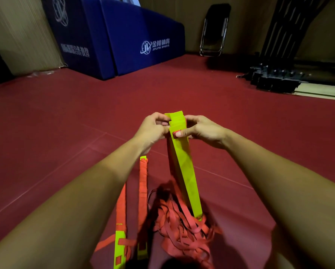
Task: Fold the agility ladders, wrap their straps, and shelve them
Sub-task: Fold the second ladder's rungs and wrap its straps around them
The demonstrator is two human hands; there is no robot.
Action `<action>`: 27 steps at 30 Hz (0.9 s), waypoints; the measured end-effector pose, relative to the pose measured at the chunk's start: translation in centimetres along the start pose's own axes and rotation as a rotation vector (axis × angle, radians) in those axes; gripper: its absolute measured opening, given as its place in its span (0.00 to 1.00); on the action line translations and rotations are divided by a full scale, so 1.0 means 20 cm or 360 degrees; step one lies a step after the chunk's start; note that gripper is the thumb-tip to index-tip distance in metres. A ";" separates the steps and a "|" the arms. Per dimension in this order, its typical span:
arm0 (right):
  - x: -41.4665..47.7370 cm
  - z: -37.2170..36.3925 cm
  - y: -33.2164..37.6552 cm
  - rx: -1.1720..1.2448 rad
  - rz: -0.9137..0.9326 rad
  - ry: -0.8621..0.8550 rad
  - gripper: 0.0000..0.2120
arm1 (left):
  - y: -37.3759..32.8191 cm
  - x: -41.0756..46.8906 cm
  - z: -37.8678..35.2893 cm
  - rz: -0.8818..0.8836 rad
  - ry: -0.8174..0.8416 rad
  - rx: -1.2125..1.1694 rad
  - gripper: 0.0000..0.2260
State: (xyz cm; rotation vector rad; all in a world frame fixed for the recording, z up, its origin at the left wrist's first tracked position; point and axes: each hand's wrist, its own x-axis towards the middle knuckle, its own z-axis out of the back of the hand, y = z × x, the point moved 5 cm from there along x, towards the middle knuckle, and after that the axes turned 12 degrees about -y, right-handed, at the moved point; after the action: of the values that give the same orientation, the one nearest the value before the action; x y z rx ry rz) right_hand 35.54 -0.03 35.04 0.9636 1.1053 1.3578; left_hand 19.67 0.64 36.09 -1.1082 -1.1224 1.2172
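Both forearms are stretched forward and brought together at the top end of a stack of yellow rungs [184, 171], which is held leaning away from the person. The stack's left edge is pinched by the curled fingers of the left hand [154, 126]. Its right edge is gripped by the right hand [200, 129], whose thumb is pressed across the front face onto a bit of red strap. A tangle of red straps [182, 232] is heaped at the stack's lower end on the red floor [65, 113]. Two strap-wrapped bundles [143, 181] are laid just left of it (partly hidden by the left forearm).
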 end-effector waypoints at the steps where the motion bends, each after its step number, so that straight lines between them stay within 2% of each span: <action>1: 0.00 0.00 -0.01 0.0005 0.0002 -0.0006 0.21 | 0.01 0.01 0.01 -0.0001 -0.0063 0.0030 0.13; 4: 0.00 0.00 -0.02 0.0042 0.0011 -0.0013 0.20 | 0.01 0.01 0.01 0.0003 -0.0113 0.0104 0.20; 9: -0.01 -0.01 -0.02 -0.0128 0.0076 0.0012 0.20 | -0.02 -0.03 -0.03 0.0018 0.0260 0.0138 0.21; 12: -0.02 -0.03 -0.04 -0.0397 0.0138 0.0118 0.25 | 0.00 -0.04 -0.05 -0.0111 0.0347 0.0167 0.24; 16: -0.01 -0.08 -0.10 -0.0776 0.0167 0.0211 0.32 | 0.01 -0.02 -0.03 -0.0291 0.0177 0.0443 0.25; 20: 0.00 -0.11 -0.10 -0.0988 0.0209 0.0156 0.23 | 0.00 -0.01 0.01 -0.0415 -0.0081 0.0739 0.16; 23: -0.03 -0.13 -0.14 -0.1110 0.0170 0.0230 0.25 | -0.02 -0.02 0.01 -0.0443 -0.0155 0.0701 0.14; 27: -0.03 -0.12 -0.23 -0.1234 0.0116 0.0225 0.28 | -0.06 -0.01 -0.02 -0.0463 -0.0135 0.0586 0.18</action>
State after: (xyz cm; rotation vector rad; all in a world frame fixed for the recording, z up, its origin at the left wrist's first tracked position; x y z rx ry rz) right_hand 34.48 -0.94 29.98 0.3409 0.5481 1.7388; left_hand 20.12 0.33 37.27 -0.5976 -1.0290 1.1866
